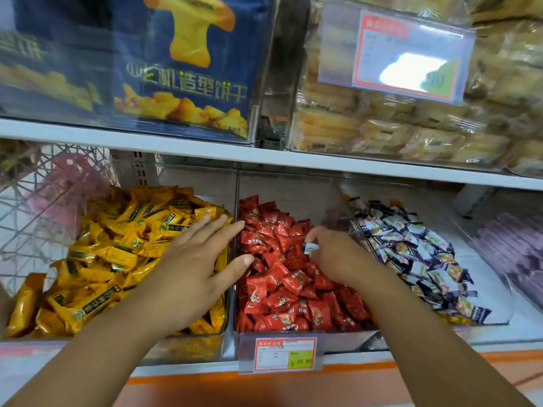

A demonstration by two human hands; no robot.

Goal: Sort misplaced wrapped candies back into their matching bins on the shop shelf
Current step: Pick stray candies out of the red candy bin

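R hand (335, 255) pinches a blue & white candy (311, 248) over the red candies (282, 289). L hand (194, 265) is flat, fingers spread, over the yellow candies (117, 245).

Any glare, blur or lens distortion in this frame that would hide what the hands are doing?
Head view: glare whites out the upper price label; the biscuit box and right-edge purple packs are smeared; the shelf edge bows from the wide lens; the red candies, left hand and right hand pinching a white-blue candy are readable.
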